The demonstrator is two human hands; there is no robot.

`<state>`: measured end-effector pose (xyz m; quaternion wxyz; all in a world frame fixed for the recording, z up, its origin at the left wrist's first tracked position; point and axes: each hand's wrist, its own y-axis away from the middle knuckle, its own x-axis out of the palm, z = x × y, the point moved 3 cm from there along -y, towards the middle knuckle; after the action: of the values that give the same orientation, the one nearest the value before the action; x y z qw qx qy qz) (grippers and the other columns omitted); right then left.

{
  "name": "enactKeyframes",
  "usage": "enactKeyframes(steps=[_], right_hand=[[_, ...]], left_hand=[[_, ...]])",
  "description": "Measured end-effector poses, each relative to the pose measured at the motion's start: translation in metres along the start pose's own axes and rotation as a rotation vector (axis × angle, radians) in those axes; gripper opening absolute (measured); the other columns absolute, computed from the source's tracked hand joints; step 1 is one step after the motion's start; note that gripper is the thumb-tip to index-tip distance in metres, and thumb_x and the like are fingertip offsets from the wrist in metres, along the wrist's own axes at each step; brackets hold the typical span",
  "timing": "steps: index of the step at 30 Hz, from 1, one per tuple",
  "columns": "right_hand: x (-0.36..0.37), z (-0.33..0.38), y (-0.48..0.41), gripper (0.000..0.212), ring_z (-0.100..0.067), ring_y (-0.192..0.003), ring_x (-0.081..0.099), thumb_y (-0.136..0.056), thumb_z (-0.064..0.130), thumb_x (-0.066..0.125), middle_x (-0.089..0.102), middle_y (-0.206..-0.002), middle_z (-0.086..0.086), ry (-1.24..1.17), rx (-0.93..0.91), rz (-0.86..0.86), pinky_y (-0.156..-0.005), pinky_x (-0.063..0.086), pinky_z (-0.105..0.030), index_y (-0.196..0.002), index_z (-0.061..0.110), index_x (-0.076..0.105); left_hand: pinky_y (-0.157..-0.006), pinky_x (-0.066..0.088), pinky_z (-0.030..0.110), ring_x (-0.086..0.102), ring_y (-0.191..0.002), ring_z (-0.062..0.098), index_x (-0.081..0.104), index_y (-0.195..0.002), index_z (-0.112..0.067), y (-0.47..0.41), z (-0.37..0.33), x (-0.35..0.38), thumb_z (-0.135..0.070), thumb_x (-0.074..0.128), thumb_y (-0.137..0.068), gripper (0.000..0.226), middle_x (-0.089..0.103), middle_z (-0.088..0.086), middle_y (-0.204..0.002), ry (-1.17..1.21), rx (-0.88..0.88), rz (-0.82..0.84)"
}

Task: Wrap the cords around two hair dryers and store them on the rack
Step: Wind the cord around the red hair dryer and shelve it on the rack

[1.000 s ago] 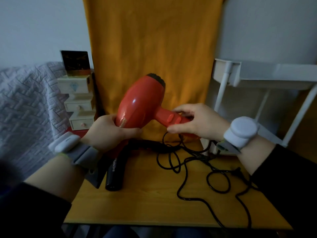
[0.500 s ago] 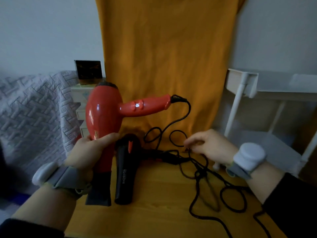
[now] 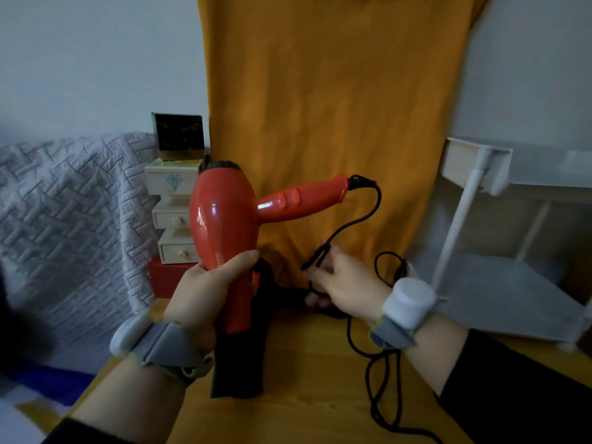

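so: wooden table in front, orange cloth hanging behind it, white rack at the right, well apart from both dryers and with nothing visible on its shelves.

red hair dryer held up off the table, barrel roughly upright, handle pointing right toward the rack. left hand wrapped around the lower barrel, thumb across the front, fingers closed on it. second dryer, black hair dryer, lies on the table just behind and below the red one, mostly hidden; its cord not seen wrapped.

cord leaves the end of the red handle, droops down and left, and runs into the right hand, just below and right of the handle. thumb and fingers pinch a doubled bend of it; the rest trails down past the wrist in loose loops over the table.

judgement: first dryer, start of wrapping, no turn laid on yet. next move likely needs the pinched cord carried up and around the handle under light tension, left hand steadying the body, slack fed so the table loops don't knot.
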<state>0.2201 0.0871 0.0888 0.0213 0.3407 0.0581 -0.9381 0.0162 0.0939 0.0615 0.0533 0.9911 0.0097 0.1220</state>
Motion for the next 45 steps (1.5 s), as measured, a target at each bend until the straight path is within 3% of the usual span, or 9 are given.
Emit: enactKeyframes(steps=[4,8,12,19,29,33,38,42,45], right_hand=[[0.005,0.004,-0.002,0.023,-0.032,-0.078,0.063,-0.100,0.031,0.036,0.064,-0.086,-0.011,0.526,-0.057,-0.111,-0.066,0.050,-0.040,-0.108,0.012,0.046],[0.015,0.022,0.009,0.037,-0.030,-0.060,0.050,-0.097,0.022,0.038,0.044,-0.061,-0.001,0.868,-0.240,0.027,-0.055,0.041,-0.034,-0.060,0.021,0.034],[0.021,0.047,0.017,0.042,-0.023,-0.051,0.039,-0.097,0.038,0.037,0.035,-0.054,0.004,0.888,-0.461,0.029,-0.049,0.034,-0.031,-0.059,0.023,0.028],[0.005,0.056,0.034,0.051,-0.021,-0.048,0.048,-0.096,0.052,0.015,0.046,-0.053,0.004,0.823,-0.602,0.000,-0.052,0.043,-0.037,-0.060,0.022,0.035],[0.008,-0.024,0.051,0.040,-0.008,-0.056,0.062,-0.096,0.037,0.048,0.065,-0.057,0.008,0.332,-0.191,-0.038,-0.061,0.052,-0.033,-0.066,0.018,0.067],[-0.006,-0.025,0.040,0.021,-0.011,-0.080,0.066,-0.092,0.038,0.056,0.071,-0.089,0.005,0.123,-0.057,0.043,-0.075,0.052,-0.025,-0.097,0.023,0.069],[-0.045,-0.015,0.025,0.091,-0.008,-0.127,0.046,-0.058,0.015,0.062,0.048,-0.140,0.004,-0.300,0.017,-0.075,-0.100,0.039,-0.028,-0.145,0.018,0.035],[-0.065,0.003,0.010,0.082,-0.019,-0.123,0.052,-0.075,0.010,0.067,0.049,-0.140,-0.011,-0.704,-0.023,-0.203,-0.100,0.042,-0.031,-0.147,0.006,0.026],[-0.064,0.023,-0.001,0.083,-0.021,-0.116,0.059,-0.073,0.044,0.074,0.056,-0.132,-0.011,-0.776,-0.063,-0.157,-0.098,0.047,-0.035,-0.139,0.008,0.039]], left_hand=[[-0.052,0.055,0.032,0.065,-0.051,0.026,0.070,-0.077,-0.005,-0.001,-0.005,0.005,-0.038,0.089,-0.038,0.054,0.069,0.016,-0.065,0.058,0.021,0.024],[-0.062,0.057,0.038,0.070,-0.060,0.028,0.070,-0.086,-0.006,-0.004,-0.006,0.003,-0.037,0.091,-0.049,0.053,0.073,0.014,-0.070,-0.023,0.088,-0.048],[-0.081,0.059,0.048,0.073,-0.081,0.030,0.067,-0.101,-0.017,-0.009,-0.009,-0.002,-0.053,0.086,-0.042,0.072,0.075,0.010,-0.089,-0.188,0.189,-0.156],[-0.066,0.060,0.043,0.072,-0.062,0.028,0.071,-0.087,-0.014,-0.015,-0.009,-0.014,-0.048,0.086,-0.043,0.058,0.074,0.013,-0.072,-0.024,0.191,-0.224],[-0.048,0.053,0.030,0.067,-0.050,0.021,0.067,-0.083,-0.009,-0.020,-0.012,-0.016,-0.036,0.084,-0.065,0.037,0.070,0.012,-0.062,0.164,0.141,-0.172],[-0.047,0.053,0.031,0.067,-0.050,0.023,0.068,-0.082,-0.008,-0.018,-0.009,-0.010,-0.036,0.086,-0.062,0.039,0.070,0.017,-0.064,0.171,0.087,-0.073],[-0.050,0.055,0.035,0.067,-0.052,0.028,0.066,-0.094,-0.003,-0.011,-0.011,0.003,-0.038,0.088,-0.049,0.061,0.069,0.018,-0.066,0.157,0.085,0.000],[-0.055,0.055,0.036,0.066,-0.055,0.028,0.065,-0.095,-0.003,-0.008,-0.011,0.010,-0.035,0.088,-0.053,0.057,0.069,0.018,-0.068,0.144,0.074,0.063],[-0.052,0.054,0.033,0.067,-0.056,0.026,0.065,-0.094,-0.004,-0.001,-0.012,0.022,-0.037,0.084,-0.050,0.059,0.069,0.017,-0.069,0.131,0.069,0.122]])
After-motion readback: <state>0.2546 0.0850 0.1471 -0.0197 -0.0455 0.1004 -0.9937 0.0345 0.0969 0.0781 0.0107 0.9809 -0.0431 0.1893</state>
